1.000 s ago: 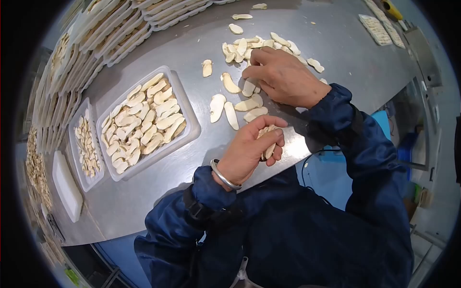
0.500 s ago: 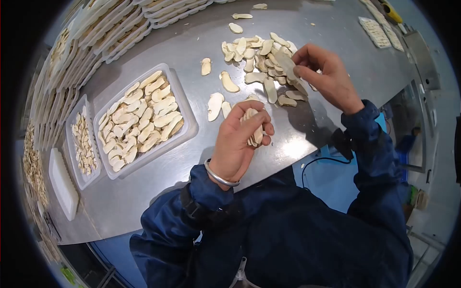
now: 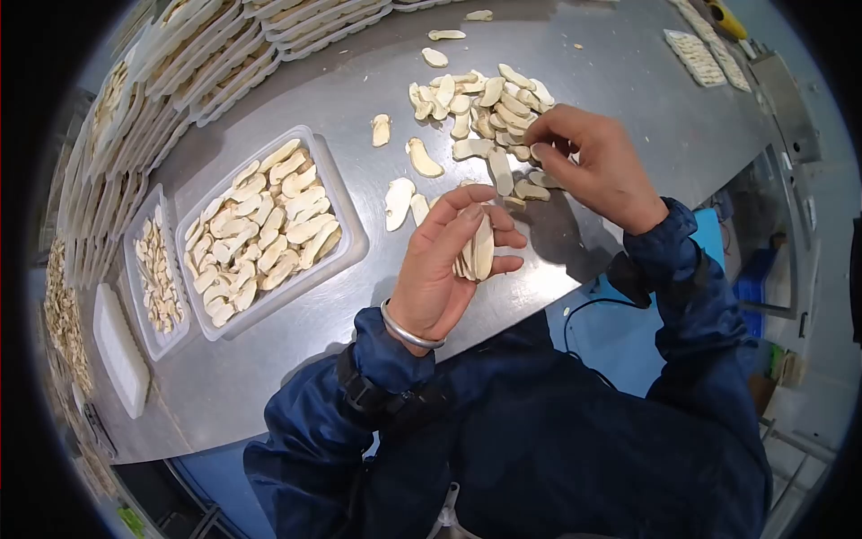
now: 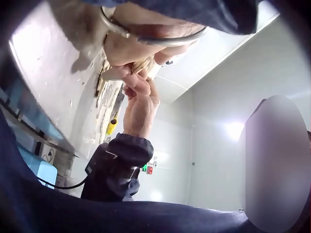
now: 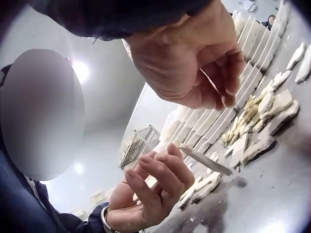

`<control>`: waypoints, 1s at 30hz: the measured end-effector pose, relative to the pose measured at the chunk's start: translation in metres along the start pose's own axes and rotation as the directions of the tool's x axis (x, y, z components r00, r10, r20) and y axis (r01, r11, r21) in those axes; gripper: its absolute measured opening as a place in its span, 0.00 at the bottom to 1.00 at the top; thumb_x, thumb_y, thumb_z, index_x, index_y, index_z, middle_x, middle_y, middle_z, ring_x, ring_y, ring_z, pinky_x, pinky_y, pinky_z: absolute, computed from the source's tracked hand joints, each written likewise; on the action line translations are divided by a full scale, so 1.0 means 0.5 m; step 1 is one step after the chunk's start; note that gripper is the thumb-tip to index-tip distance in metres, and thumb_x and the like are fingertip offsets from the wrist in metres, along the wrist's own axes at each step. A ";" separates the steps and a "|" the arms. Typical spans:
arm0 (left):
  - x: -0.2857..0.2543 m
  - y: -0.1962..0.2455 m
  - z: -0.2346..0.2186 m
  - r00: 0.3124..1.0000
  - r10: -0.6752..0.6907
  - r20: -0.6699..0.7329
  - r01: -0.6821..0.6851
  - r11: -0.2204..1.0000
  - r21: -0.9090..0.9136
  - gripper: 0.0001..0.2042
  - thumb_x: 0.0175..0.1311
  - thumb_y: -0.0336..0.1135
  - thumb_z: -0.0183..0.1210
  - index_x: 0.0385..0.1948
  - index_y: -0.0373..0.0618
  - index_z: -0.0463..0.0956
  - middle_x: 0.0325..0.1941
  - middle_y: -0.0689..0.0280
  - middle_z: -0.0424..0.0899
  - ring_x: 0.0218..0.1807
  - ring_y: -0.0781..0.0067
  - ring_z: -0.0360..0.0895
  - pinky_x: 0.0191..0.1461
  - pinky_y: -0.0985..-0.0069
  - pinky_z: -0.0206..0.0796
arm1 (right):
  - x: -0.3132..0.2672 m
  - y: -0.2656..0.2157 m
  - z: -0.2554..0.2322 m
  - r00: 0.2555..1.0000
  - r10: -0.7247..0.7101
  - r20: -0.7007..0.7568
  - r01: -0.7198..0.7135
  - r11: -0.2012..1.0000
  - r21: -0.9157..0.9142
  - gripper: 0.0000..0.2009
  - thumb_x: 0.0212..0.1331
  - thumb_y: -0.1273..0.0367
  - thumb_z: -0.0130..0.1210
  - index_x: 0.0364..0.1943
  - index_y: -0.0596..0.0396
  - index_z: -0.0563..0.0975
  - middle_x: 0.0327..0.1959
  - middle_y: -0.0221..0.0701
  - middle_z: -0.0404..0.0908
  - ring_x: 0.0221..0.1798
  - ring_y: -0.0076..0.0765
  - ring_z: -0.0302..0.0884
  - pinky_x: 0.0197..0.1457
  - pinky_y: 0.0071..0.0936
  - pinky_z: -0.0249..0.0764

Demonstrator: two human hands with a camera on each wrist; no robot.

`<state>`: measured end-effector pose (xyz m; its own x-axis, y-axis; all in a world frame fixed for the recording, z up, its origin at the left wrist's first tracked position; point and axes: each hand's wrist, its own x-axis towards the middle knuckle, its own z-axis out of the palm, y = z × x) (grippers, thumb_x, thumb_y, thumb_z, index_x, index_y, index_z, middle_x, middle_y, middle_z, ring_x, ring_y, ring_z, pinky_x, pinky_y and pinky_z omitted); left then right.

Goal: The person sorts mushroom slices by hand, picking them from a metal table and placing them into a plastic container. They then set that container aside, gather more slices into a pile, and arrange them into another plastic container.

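The left hand (image 3: 444, 260) holds several pale mushroom-like slices (image 3: 483, 250) stacked against its palm, thumb over their top end and the other fingers spread beside them. In the right wrist view the left hand (image 5: 150, 194) is seen palm up. The right hand (image 3: 602, 166) hovers at the right edge of a loose slice pile (image 3: 512, 112), fingers loosely bent. Nothing shows between the fingers of the right hand (image 5: 189, 68) in the right wrist view; its fingertips partly cover the pile in the head view. Single slices (image 3: 400, 202) lie left of the pile.
A clear tub (image 3: 355, 242) of neatly laid slices stands on the metal table (image 3: 269, 377), beside a narrower tray (image 3: 180, 328) of smaller pieces and a white lid-like block (image 3: 121, 350). Stacked filled trays (image 3: 215, 81) rise at the back left; flat packs (image 3: 699, 58) lie back right.
The large slice pinched by the right hand is no longer in it, and that hand has moved slightly left and down. The left hand's fingers have spread, showing a long slice on its stack.
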<state>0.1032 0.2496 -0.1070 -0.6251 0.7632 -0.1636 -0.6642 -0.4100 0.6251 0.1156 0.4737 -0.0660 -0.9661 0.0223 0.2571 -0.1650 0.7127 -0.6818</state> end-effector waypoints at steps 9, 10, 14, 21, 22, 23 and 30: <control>-0.001 0.000 -0.012 0.987 0.104 -0.126 -0.108 0.994 -0.029 0.11 0.71 0.33 0.51 0.52 0.44 0.69 0.41 0.65 0.75 0.38 0.75 0.72 0.32 0.81 0.64 | -0.032 -0.010 -0.013 0.972 -0.087 0.220 0.117 0.985 -0.128 0.08 0.48 0.73 0.56 0.34 0.59 0.77 0.33 0.40 0.77 0.37 0.49 0.76 0.41 0.41 0.72; -0.002 0.003 -0.007 0.985 0.109 -0.137 -0.115 0.993 -0.036 0.11 0.71 0.32 0.52 0.52 0.44 0.68 0.42 0.65 0.74 0.38 0.75 0.72 0.32 0.82 0.63 | -0.044 -0.012 -0.005 0.951 -0.169 0.257 0.210 0.968 -0.139 0.10 0.48 0.73 0.56 0.36 0.59 0.76 0.34 0.40 0.76 0.39 0.49 0.75 0.43 0.40 0.72; -0.005 0.019 0.033 0.962 0.109 -0.250 -0.109 0.994 0.011 0.14 0.68 0.28 0.53 0.54 0.44 0.66 0.43 0.65 0.75 0.39 0.76 0.73 0.32 0.81 0.63 | -0.070 -0.033 0.027 0.913 -0.274 0.302 0.350 0.907 -0.235 0.11 0.45 0.74 0.58 0.35 0.58 0.74 0.36 0.38 0.70 0.43 0.46 0.72 0.45 0.39 0.70; -0.011 0.017 0.019 0.989 0.035 -0.146 -0.036 0.999 -0.004 0.19 0.66 0.25 0.48 0.59 0.42 0.62 0.47 0.60 0.74 0.36 0.76 0.68 0.30 0.85 0.59 | -0.095 -0.021 0.062 0.913 -0.355 0.202 0.409 0.808 -0.424 0.06 0.48 0.70 0.58 0.27 0.55 0.73 0.31 0.33 0.71 0.38 0.38 0.71 0.43 0.32 0.67; -0.011 0.018 0.021 0.986 0.021 -0.166 -0.022 1.000 -0.003 0.19 0.66 0.24 0.48 0.59 0.41 0.63 0.47 0.60 0.74 0.34 0.77 0.67 0.29 0.86 0.58 | -0.101 -0.016 0.062 0.921 -0.346 0.177 0.389 0.813 -0.433 0.06 0.48 0.70 0.58 0.27 0.55 0.73 0.31 0.33 0.71 0.37 0.38 0.71 0.42 0.32 0.67; -0.010 0.017 0.022 0.984 0.030 -0.176 -0.025 0.999 0.026 0.19 0.65 0.23 0.48 0.59 0.40 0.63 0.47 0.60 0.74 0.34 0.77 0.67 0.29 0.86 0.58 | -0.105 -0.013 0.060 0.929 -0.339 0.152 0.370 0.818 -0.441 0.06 0.48 0.70 0.58 0.27 0.55 0.73 0.30 0.33 0.71 0.37 0.38 0.71 0.42 0.32 0.67; -0.011 0.005 0.026 0.976 0.047 -0.212 -0.025 0.994 0.104 0.17 0.68 0.26 0.50 0.58 0.42 0.65 0.49 0.62 0.76 0.45 0.74 0.74 0.43 0.80 0.66 | -0.112 -0.044 0.021 0.996 0.068 -0.053 -0.071 0.997 -0.042 0.05 0.53 0.72 0.56 0.31 0.59 0.75 0.22 0.38 0.77 0.26 0.45 0.78 0.31 0.37 0.72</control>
<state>0.1102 0.2508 -0.0946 -0.7285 0.6195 -0.2923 -0.6018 -0.3749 0.7052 0.1714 0.4496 -0.0728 -0.9633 0.1079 0.2458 -0.0879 0.7385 -0.6685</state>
